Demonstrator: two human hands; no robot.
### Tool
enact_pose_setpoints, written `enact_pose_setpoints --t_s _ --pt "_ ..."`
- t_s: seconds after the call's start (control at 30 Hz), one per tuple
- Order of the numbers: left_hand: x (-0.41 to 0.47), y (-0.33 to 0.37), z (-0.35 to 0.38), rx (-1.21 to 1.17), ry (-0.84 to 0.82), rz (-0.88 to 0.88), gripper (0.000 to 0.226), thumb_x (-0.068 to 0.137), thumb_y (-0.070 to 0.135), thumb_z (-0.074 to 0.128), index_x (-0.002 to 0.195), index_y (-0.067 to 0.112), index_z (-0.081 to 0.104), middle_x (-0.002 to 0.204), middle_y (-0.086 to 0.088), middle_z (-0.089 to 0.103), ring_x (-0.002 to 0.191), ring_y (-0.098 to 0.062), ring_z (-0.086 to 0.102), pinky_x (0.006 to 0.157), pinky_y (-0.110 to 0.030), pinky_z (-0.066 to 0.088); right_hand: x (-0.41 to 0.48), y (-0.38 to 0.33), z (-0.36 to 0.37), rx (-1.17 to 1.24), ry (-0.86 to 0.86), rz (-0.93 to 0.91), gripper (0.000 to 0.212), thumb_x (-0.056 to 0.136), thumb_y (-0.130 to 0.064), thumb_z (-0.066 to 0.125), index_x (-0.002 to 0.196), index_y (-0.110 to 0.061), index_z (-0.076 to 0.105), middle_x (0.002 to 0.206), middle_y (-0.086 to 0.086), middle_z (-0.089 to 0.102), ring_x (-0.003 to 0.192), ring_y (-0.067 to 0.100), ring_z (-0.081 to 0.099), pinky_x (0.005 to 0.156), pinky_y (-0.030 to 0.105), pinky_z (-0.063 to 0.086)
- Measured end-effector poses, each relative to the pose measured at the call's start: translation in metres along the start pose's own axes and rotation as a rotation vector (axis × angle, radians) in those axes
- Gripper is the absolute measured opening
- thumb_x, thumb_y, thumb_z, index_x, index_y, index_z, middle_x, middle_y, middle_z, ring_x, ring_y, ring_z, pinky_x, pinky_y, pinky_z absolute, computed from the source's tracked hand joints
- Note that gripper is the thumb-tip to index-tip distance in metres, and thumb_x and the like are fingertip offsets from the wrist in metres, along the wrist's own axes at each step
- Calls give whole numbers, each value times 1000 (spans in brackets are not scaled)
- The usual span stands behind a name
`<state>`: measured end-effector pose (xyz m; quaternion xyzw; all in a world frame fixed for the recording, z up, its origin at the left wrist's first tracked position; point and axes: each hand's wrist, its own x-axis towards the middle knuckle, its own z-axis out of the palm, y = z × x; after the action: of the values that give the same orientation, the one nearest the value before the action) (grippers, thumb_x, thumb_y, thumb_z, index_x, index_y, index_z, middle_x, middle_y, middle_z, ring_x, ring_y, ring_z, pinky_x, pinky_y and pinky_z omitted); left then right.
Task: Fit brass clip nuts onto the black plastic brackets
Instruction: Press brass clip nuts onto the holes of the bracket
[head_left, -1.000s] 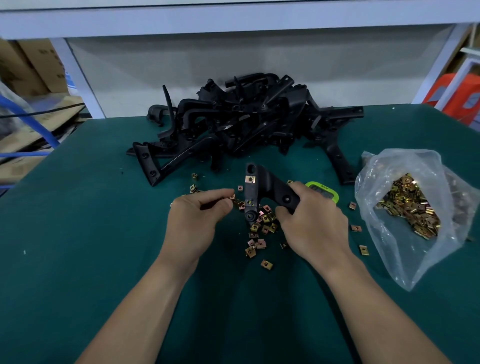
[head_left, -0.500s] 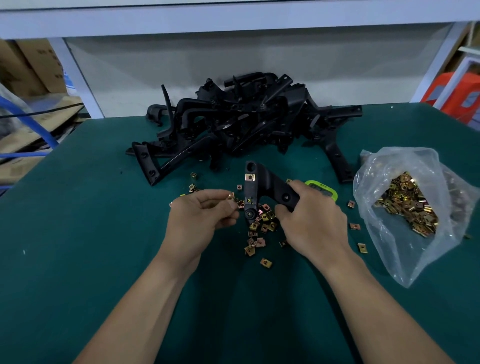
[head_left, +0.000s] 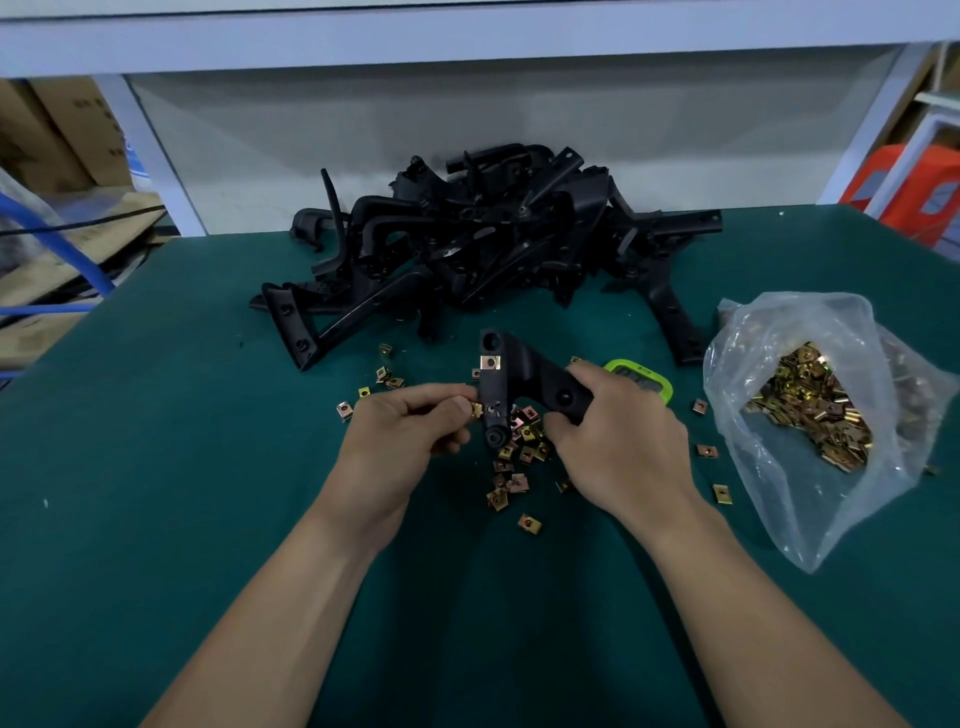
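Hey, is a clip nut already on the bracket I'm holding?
On: one brass clip nut sits clipped on the bracket near its top hole. The left hand pinches a second nut beside its lower end.

- Two hands: left hand (head_left: 402, 436), right hand (head_left: 618, 447).
- One held bracket (head_left: 524, 374), carrying one fitted clip nut (head_left: 490, 362).
- One pinched clip nut (head_left: 475, 410) at the left fingertips.
- One bracket pile (head_left: 483, 249), too tangled to count.
- Loose clip nuts (head_left: 522, 453) on the surface (head_left: 156, 467): over twenty, exact number unclear.
- One clear bag (head_left: 810, 332) of nuts, too many to count.
- One green device (head_left: 644, 375).
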<state>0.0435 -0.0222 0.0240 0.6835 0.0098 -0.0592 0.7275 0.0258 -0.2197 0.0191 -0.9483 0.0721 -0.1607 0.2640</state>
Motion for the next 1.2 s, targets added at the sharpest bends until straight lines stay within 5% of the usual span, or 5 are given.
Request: enact_pose_setpoints --t_s 0.4,0.63,0.97,1.1,1.2 --pt "-8 -2 11 70 51 33 32 84 4 79 110 21 77 70 -6 75 53 -12 58 49 -19 44 -4 -6 2 -2 -24 -23 14 84 -33 66 93 -28 57 73 -8 61 75 27 57 64 36 44" --pt "-28 4 29 474 237 229 50 76 37 86 118 56 65 86 29 74 71 10 68 67 -4 48 -10 -9 10 -3 86 -10 14 87 -38 63 95 -33 52 62 -15 46 56 14 40 53 31 27" --pt "-27 0 35 771 409 321 59 89 40 72 142 48 49 113 14 76 71 3 64 83 -7 33 -15 -20 19 -27 103 7 15 86 -36 58 92 -34 45 61 -15 46 55 18 42 57 34 34" --pt "-26 -5 36 759 320 259 20 92 48 65 96 29 70 84 11 74 75 -9 66 77 -34 52 -14 -21 6 -24 69 -11 10 90 -34 57 89 -31 47 65 -12 53 57 16 49 54 33 32" --pt "-28 -7 35 768 321 334 37 95 45 62 68 21 60 56 5 57 54 -12 54 56 -33 38 -23 -25 -4 -12 59 -25 11 91 -33 56 92 -30 46 67 -12 51 57 16 46 52 32 29"
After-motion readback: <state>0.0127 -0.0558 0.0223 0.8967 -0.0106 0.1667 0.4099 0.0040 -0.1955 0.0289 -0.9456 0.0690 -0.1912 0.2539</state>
